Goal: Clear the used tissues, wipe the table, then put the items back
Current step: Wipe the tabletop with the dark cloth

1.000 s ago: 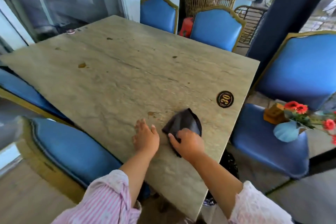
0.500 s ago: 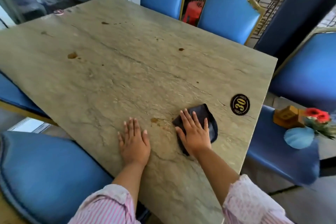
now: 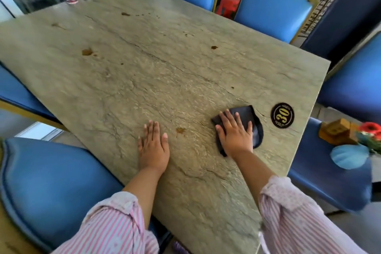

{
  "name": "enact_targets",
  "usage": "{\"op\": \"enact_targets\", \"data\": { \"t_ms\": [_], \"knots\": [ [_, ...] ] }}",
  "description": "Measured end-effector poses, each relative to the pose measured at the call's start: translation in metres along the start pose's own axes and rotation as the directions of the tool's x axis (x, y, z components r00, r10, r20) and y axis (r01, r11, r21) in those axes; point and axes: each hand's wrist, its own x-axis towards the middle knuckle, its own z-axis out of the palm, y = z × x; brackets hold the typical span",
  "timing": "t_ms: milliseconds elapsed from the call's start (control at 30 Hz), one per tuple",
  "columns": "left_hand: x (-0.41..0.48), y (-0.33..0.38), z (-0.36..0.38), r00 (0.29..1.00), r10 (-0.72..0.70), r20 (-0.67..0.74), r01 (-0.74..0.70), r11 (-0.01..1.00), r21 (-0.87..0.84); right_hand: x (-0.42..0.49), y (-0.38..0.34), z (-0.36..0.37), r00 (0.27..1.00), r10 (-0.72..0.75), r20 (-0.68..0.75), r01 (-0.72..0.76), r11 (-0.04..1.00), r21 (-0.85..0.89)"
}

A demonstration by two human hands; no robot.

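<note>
Table: A big stone table (image 3: 144, 80) was seen from above, with blue chairs (image 3: 274, 6) set around it.
Cloth: A dark cloth (image 3: 250, 116) was laid on the table near its right edge, just beside a round black badge (image 3: 282, 116) marked 30.
Right hand: The right hand (image 3: 235, 136) was pressed flat on the cloth. The fingers were kept straight and a little spread, and nothing was gripped.
Left hand: The left hand (image 3: 153, 148) was laid flat on the bare table. The fingers were kept straight and close together, and nothing was held.
Spots: A small brown spot (image 3: 180, 130) was seen between the two hands. More spots were seen farther out, one to the left (image 3: 87, 52) and one near the far right (image 3: 214, 47).
Chair seat: On the chair seat (image 3: 321, 181) at the right, a wooden box (image 3: 336, 131), a blue vase (image 3: 348, 155) and red flowers (image 3: 369, 127) were seen.
Sleeves: Pink striped sleeves (image 3: 111, 227) were worn on both arms.
</note>
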Motion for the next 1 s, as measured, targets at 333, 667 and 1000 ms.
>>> {"op": "enact_targets", "data": {
  "t_ms": [333, 667, 1000],
  "knots": [
    [0.085, -0.035, -0.041, 0.947, 0.242, 0.211, -0.298, 0.908, 0.295, -0.059, -0.082, 0.027, 0.985, -0.166, -0.037, 0.168, 0.982, 0.083],
    [0.097, -0.039, -0.041, 0.916, 0.269, 0.299, -0.363, 0.872, 0.329, 0.007, -0.129, 0.03, 0.984, 0.163, -0.071, -0.152, 0.979, 0.139],
    [0.11, -0.032, -0.065, 0.772, 0.226, 0.594, -0.444, 0.86, 0.251, -0.053, -0.098, 0.031, 0.961, 0.254, -0.105, -0.246, 0.965, 0.086]
  ]
}}
